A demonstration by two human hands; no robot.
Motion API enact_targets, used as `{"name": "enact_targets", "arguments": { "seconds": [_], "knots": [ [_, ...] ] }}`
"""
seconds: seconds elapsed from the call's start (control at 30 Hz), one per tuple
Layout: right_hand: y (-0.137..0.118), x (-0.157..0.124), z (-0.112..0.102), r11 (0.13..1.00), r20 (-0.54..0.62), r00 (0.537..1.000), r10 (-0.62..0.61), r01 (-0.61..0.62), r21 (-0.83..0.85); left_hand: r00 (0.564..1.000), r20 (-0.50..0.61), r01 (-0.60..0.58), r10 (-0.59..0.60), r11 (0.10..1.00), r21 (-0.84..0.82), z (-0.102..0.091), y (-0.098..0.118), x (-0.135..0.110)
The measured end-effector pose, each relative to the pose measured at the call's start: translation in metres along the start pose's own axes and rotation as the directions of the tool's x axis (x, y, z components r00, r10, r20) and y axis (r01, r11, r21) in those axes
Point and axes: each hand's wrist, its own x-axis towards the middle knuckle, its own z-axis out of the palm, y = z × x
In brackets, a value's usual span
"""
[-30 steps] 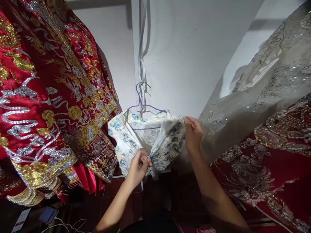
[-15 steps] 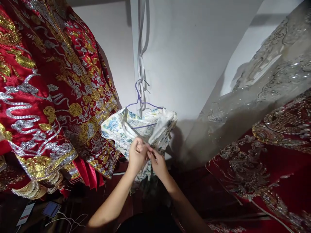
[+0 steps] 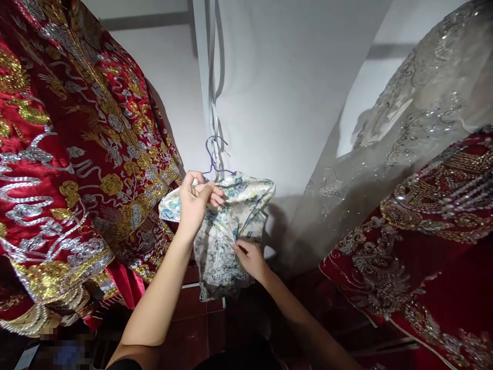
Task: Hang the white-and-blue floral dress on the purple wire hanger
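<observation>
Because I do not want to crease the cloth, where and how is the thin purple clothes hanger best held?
Probably by the narrow neck of the thin purple clothes hanger, just below its curved hook, coming from the front right: that stretch is bare, while the white floral-print fabric garment covers the hanger's lower parts, and the left hand crowds its left side.

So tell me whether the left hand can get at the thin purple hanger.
Likely yes: the left hand appears close below the top of the thin purple hanger, and nothing visible covers that part.
</observation>
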Motion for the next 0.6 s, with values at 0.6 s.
{"name": "enact_targets", "arguments": {
  "seconds": [0.6],
  "knots": [
    [-0.083,0.053,-0.070,0.974,0.071,0.993,-0.093,0.077,0.212,0.956,0.277,-0.108,-0.097,0.761,0.640,-0.001,-0.007,-0.010]
  ]
}}
